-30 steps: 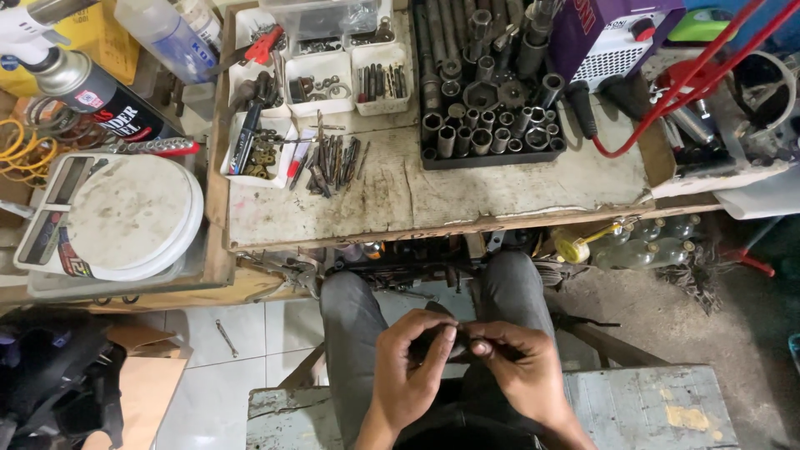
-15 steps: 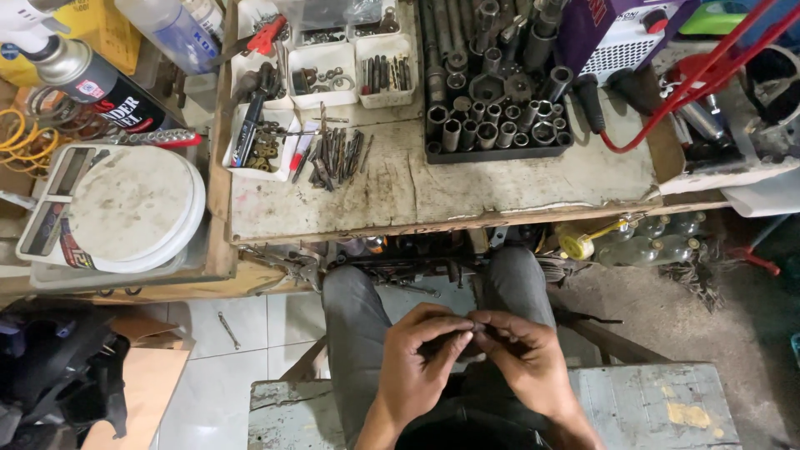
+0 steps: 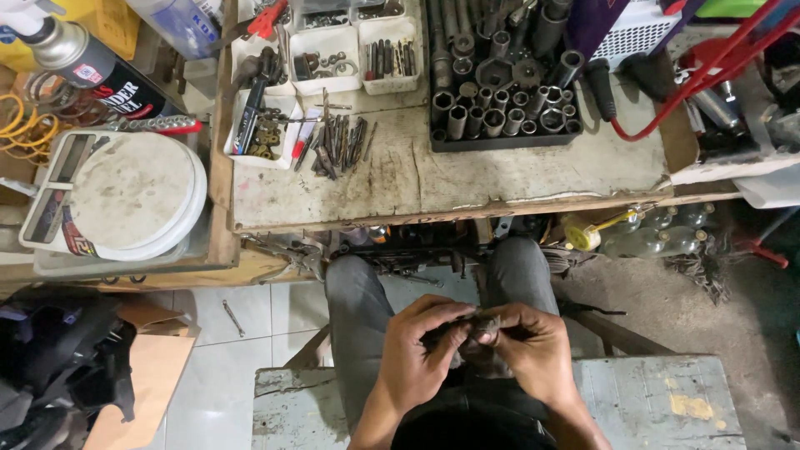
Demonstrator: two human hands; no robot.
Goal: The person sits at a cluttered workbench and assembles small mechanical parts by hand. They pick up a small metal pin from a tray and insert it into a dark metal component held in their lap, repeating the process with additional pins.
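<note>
Both hands are meeting over the person's lap, below the front edge of the workbench [image 3: 500, 179]. The left hand [image 3: 421, 350] and right hand [image 3: 533, 350] are pinching together on a small dark metal part [image 3: 481, 329], mostly hidden by fingers. It is looking stiff, light and possibly greasy, so gripping it by its ends with fingertips seems safest. A tray of sockets [image 3: 500, 100] is sitting at the bench's far edge.
</note>
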